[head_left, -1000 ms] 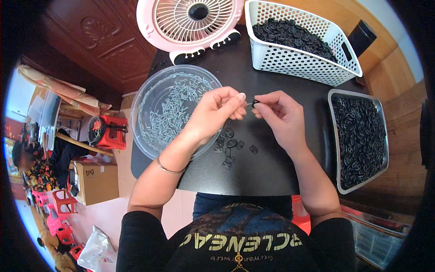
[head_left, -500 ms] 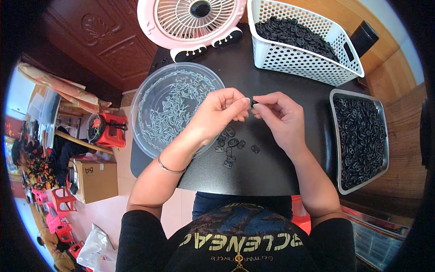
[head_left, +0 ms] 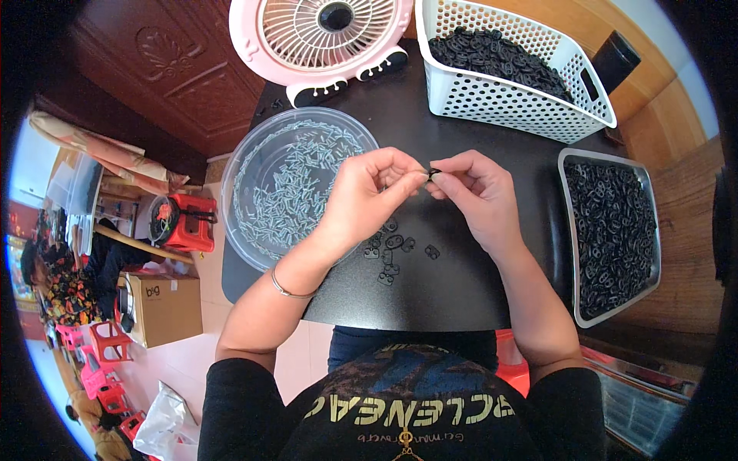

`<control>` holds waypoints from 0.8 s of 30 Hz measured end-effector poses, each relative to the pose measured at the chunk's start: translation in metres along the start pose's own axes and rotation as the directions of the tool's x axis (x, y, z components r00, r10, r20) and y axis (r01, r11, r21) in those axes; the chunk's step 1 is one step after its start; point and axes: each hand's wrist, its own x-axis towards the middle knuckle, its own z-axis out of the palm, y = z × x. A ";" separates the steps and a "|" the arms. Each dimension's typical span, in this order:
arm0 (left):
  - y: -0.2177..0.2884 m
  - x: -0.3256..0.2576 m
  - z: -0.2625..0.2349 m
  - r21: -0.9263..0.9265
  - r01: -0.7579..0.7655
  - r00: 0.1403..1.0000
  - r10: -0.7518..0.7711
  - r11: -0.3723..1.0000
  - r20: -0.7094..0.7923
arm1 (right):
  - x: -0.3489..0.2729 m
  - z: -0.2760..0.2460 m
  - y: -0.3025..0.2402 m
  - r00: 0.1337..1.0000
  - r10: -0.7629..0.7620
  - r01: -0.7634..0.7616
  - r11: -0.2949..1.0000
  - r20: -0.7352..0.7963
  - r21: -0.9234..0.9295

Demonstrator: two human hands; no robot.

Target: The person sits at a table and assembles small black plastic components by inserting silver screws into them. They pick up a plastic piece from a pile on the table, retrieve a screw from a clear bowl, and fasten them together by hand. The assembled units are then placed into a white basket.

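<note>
The small black piece (head_left: 433,173) hangs over the dark table (head_left: 461,303), pinched in the right hand (head_left: 486,201); the left hand (head_left: 367,194) presses its fingertips together against it (around what, I can't tell). It looks light, stiff, best held by its edges.

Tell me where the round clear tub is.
In the head view, the round clear tub sits left on the black table, in front of the pink fan, partly hidden by the left hand.
</note>
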 end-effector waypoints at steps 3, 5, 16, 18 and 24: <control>0.003 -0.001 -0.001 0.086 -0.014 1.000 0.014 0.996 0.003 | 0.001 -0.001 -0.002 0.999 0.032 -0.032 0.999 0.022 -0.004; 0.000 0.000 -0.002 0.088 -0.072 0.997 0.073 0.994 -0.017 | 0.002 0.001 -0.003 0.999 0.035 -0.035 0.999 0.008 0.019; 0.002 0.004 -0.009 -0.132 0.106 0.993 -0.097 0.986 0.074 | 0.001 0.002 0.001 0.947 -0.319 0.295 0.909 -0.038 -0.295; 0.002 0.004 -0.009 -0.168 0.139 0.988 -0.124 0.976 0.096 | 0.001 0.003 0.001 0.920 -0.392 0.357 0.861 -0.024 -0.363; 0.003 0.003 -0.009 -0.227 0.175 0.982 -0.153 0.958 0.111 | 0.002 0.002 0.006 0.887 -0.458 0.433 0.769 0.068 -0.470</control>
